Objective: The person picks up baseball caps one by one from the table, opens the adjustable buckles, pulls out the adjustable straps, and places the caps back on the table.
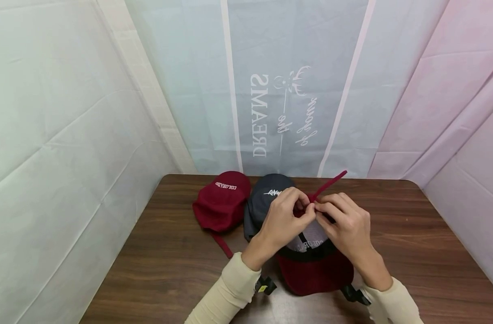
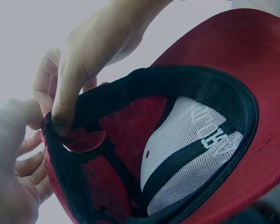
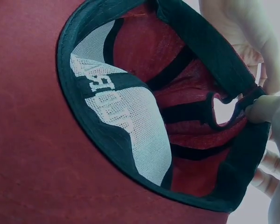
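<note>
A dark red baseball cap (image 1: 315,275) is tipped so its inside faces me, brim toward my body. White mesh backing (image 3: 140,126) with reversed stitched letters and a black sweatband (image 2: 196,77) show inside it. At the cap's back, my left hand (image 1: 284,216) and right hand (image 1: 347,221) pinch the strap area between thumbs and fingers, fingertips close together. A loose red strap end (image 1: 331,183) sticks up beyond the fingers. In the right wrist view, the right thumb (image 3: 261,108) presses the band beside the rear opening. The strap's fastening is largely hidden by the fingers.
Another dark red cap (image 1: 224,202), lettered COLORADO, lies at the back left with its strap (image 1: 221,244) trailing on the wooden table (image 1: 161,274). A dark grey cap (image 1: 266,198) touches it, partly behind the left hand. Cloth curtains (image 1: 287,45) hang behind and beside the table.
</note>
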